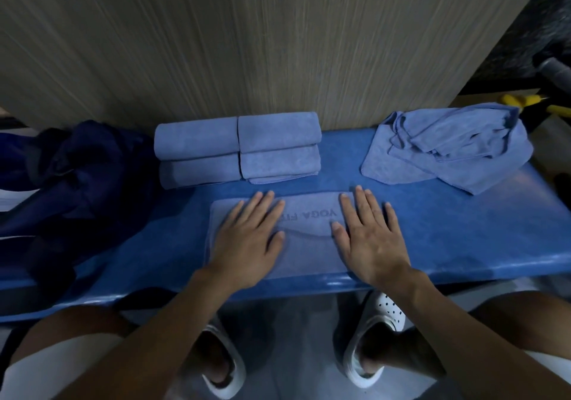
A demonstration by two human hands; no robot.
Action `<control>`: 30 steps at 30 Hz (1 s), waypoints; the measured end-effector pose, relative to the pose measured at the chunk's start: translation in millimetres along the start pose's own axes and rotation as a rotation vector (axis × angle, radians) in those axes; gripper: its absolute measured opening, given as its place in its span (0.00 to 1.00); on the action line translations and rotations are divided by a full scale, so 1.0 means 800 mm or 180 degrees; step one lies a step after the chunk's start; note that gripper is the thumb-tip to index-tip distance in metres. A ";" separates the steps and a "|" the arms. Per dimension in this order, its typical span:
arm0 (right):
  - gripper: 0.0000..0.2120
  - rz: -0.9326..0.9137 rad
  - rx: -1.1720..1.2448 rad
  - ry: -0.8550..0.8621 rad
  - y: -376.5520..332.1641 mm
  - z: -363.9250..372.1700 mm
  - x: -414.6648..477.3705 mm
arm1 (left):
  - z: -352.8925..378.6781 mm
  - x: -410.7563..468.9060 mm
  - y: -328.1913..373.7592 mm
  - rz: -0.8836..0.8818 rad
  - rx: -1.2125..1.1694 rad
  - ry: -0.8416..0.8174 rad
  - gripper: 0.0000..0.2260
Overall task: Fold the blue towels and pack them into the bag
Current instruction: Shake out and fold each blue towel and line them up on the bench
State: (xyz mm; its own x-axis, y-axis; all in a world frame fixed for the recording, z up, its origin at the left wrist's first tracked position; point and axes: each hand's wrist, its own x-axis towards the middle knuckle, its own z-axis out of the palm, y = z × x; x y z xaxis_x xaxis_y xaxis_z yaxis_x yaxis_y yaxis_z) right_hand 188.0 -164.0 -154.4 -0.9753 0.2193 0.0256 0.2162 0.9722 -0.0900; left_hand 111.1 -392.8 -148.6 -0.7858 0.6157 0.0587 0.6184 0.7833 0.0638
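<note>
Blue towel (pixel 309 254) with raised "YOGA" lettering lies flat on the blue worktop (pixel 448 232), directly under both hands. Left hand (pixel 247 242) and right hand (pixel 372 242): palms down, fingers straight and spread, pressing the cloth. The hands are apart, with the lettering showing between them; neither grips anything.

Folded towels (pixel 238 149), four in two side-by-side stacks, sit just beyond the left hand's fingertips. Crumpled towels (pixel 448 146) lie in a heap beyond and outside the right hand. Navy bag (pixel 77 168) slumps well outside the left hand.

Step, as judged: smoothing this towel mid-fold. Next move likely calls for pinching one edge, bringing it over squarely, then setting the towel with the folded ones. Packing not yet begun.
</note>
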 end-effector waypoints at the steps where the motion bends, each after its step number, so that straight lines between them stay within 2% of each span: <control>1: 0.34 -0.0010 0.0008 -0.0006 0.000 -0.001 0.000 | -0.002 -0.007 -0.015 -0.0103 -0.0024 -0.0010 0.27; 4: 0.35 -0.0017 -0.0037 -0.0097 0.001 -0.001 0.001 | -0.003 -0.026 -0.047 -0.0448 -0.0178 -0.0137 0.30; 7: 0.34 -0.0029 -0.0169 0.0071 -0.005 -0.010 0.004 | -0.002 -0.029 -0.049 -0.0586 -0.0251 -0.0140 0.31; 10: 0.31 -0.0455 -0.0036 0.0213 -0.039 -0.018 0.004 | 0.000 -0.026 -0.047 -0.0639 -0.0268 -0.0117 0.31; 14: 0.32 -0.0727 0.0141 -0.0073 -0.064 -0.003 -0.002 | 0.001 -0.029 -0.052 -0.0574 -0.0239 -0.0126 0.31; 17: 0.31 -0.0557 -0.0041 -0.0050 -0.032 0.000 0.000 | -0.003 -0.030 -0.051 -0.0564 -0.0271 -0.0152 0.32; 22: 0.33 -0.0155 -0.0105 -0.0200 0.004 -0.010 0.001 | -0.006 -0.031 -0.048 -0.0578 -0.0253 -0.0229 0.32; 24: 0.34 -0.0212 -0.0341 -0.0205 0.001 -0.019 0.000 | -0.009 -0.034 -0.045 -0.0566 -0.0092 -0.0157 0.31; 28: 0.28 0.0091 -0.0449 0.0319 -0.023 -0.035 -0.031 | -0.024 -0.048 -0.036 -0.0631 0.0308 -0.0359 0.31; 30: 0.27 0.0052 -0.0383 0.0191 -0.038 -0.030 -0.047 | -0.046 -0.056 -0.024 -0.0662 0.0659 -0.0573 0.30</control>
State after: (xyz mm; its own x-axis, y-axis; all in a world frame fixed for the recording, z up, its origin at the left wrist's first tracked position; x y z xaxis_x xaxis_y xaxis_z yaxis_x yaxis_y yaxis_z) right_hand 219.5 -200.1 -128.7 -0.9680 0.2361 0.0849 0.2392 0.9705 0.0291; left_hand 134.8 -438.8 -115.7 -0.8950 0.4318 -0.1123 0.4448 0.8832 -0.1486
